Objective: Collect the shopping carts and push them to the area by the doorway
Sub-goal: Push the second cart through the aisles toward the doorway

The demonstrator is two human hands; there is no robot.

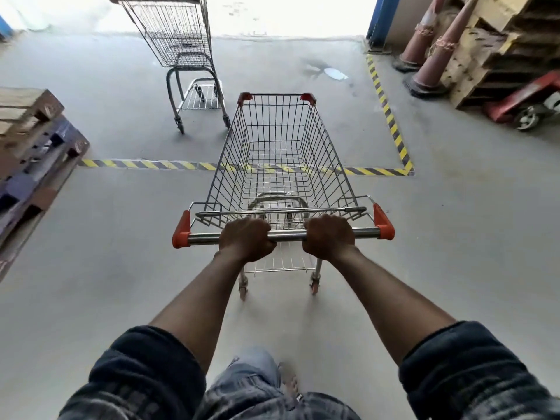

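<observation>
**Stacked pallets** (33, 131): on the floor, far to the left of the left fingers. Wooden ones lie over a blue one.

**Grey cart** (181, 34): ahead and left of the left fingers, well apart from them, just short of the bright doorway (288, 13). Nothing shows in its wire basket or on its lower rack.

**Left hand** (246, 237): fingers (257, 226) curled over the handle bar (288, 237), gripping it left of its middle.

**Orange-trimmed cart** (281, 153): straight ahead of both sets of fingers, its basket standing over the striped floor tape (145, 164).
- Contents: none. The floor and tape show through the wire.
- Handling, as judged: light while unloaded, with a stiff steel frame. It should roll freely on its castors, and the nose is likely to swing if the push is uneven. The bar is smooth metal and possibly slippery.
- Best hold: the bar, one hand either side of centre, as it is held here.

**Right hand** (328, 236): fingers (321, 223) wrapped over the same bar, right of its middle.

**Traffic cones** (436, 56): two of them, far ahead and to the right of the right fingers, leaning by the doorpost.

**Pallet stack** (491, 50): just beyond the cones and further right.

**Red pallet jack** (521, 98): at the foot of that stack, well apart from the right fingers.
</observation>
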